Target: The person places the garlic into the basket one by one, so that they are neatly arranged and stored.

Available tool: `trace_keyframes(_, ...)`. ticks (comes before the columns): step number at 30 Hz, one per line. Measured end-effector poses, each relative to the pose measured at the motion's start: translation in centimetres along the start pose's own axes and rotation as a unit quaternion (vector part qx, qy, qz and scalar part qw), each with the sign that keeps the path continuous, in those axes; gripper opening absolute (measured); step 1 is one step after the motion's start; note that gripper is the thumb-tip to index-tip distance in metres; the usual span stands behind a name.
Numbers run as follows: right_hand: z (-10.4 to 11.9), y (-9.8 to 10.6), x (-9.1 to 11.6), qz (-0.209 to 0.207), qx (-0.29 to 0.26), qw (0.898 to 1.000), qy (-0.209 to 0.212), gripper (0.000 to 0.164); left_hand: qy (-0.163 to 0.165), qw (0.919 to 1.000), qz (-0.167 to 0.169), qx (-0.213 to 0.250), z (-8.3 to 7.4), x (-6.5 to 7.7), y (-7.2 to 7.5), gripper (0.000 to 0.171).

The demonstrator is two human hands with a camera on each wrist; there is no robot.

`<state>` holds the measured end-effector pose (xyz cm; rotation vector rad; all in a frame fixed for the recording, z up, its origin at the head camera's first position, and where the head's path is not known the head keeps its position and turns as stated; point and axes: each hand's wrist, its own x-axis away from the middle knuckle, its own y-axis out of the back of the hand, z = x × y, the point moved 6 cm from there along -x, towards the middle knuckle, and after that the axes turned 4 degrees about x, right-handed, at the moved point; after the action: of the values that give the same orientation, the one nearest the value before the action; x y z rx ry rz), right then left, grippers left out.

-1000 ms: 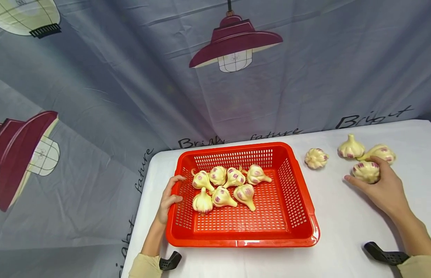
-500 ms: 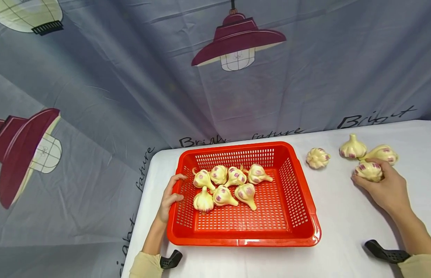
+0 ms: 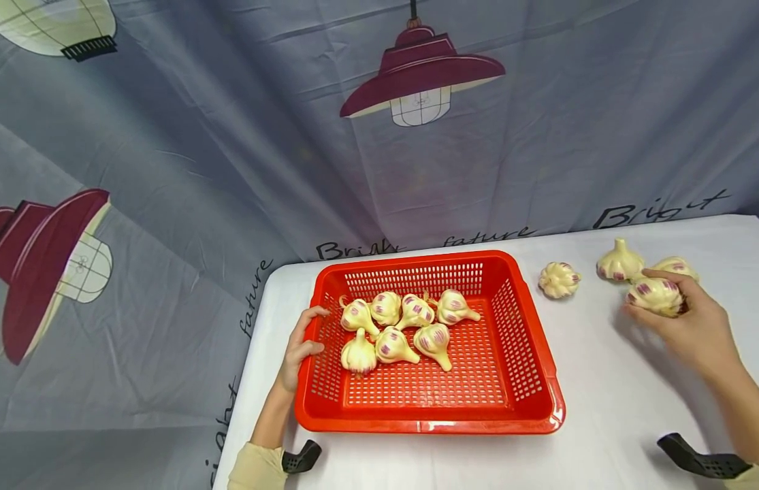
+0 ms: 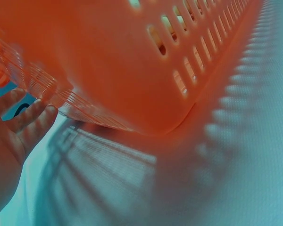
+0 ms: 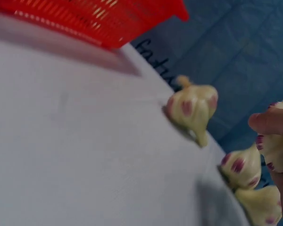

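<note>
"Bright" [image 3: 661,209] in black script, "fature" [image 3: 491,236] likewise, both repeated, on grey cloth backdrop [image 3: 557,136]

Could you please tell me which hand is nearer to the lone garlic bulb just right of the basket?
Right. The right hand, holding another bulb, is right of the lone bulb; the left hand holds the opposite, left side of the basket.

The garlic [image 3: 651,295] in my right hand [image 3: 700,330] was creamy yellow with purple patches. The garlic bulbs [image 3: 394,345] in my basket were creamy yellow and purple too. My basket [image 3: 428,427] was bright red, with rows of little holes. The tabletop [image 3: 606,401] was white. The cloth [image 3: 281,129] was grey-blue, with dark red lamps [image 3: 422,64] and black writing [image 3: 630,216] on it. My sleeve [image 3: 256,469] was tan.
</note>
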<state>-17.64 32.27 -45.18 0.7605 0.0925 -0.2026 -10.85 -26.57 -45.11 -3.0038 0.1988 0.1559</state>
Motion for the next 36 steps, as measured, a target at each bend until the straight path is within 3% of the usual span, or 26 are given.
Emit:
trace_keyframes(8, 3.5, 2.7, -0.7, -0.003, -0.144, 0.989, -0.005, 0.061, -0.008, 0.9999, 0.004, 0.009, 0.1, -0.1, -0.1, 0.059)
trace_keyframes(13, 5.6, 4.2, -1.3, -0.006, -0.188, 0.982, 0.022, 0.062, -0.006, 0.9999, 0.005, 0.01, 0.0, -0.1, -0.1, 0.059)
trace_keyframes(15, 6.6, 4.6, -1.5, -0.008, -0.23, 0.972, 0.045, 0.06, -0.005, 0.9999, 0.006, 0.009, 0.1, 0.0, 0.0, 0.059)
trace_keyframes(18, 7.8, 5.0, -1.8, -0.006, -0.31, 0.948, 0.08, 0.06, -0.004, 0.9999, 0.008, 0.009, 0.1, 0.0, 0.0, 0.059)
trace_keyframes(19, 8.2, 5.1, -1.9, -0.003, -0.312, 0.946, 0.086, 0.06, -0.004, 0.9999, 0.009, 0.009, 0.1, 0.0, 0.0, 0.059)
trace_keyframes(21, 8.7, 5.1, -1.9, 0.002, -0.305, 0.948, 0.093, 0.062, -0.003, 0.9999, 0.009, 0.01, 0.1, 0.0, 0.0, 0.059)
trace_keyframes(23, 9.2, 5.1, -1.7, 0.007, -0.268, 0.96, 0.086, 0.063, -0.003, 0.9999, 0.011, 0.012, 0.1, 0.0, 0.0, 0.059)
trace_keyframes(31, 10.9, 4.2, -1.1, 0.053, -0.191, 0.979, 0.049, 0.06, -0.005, 0.9999, 0.008, 0.013, 0.0, -0.1, 0.0, 0.058)
trace_keyframes(36, 12.6, 2.6, -1.2, 0.095, -0.155, 0.981, 0.069, 0.059, -0.004, 0.9999, 0.007, 0.012, 0.0, 0.0, 0.0, 0.058)
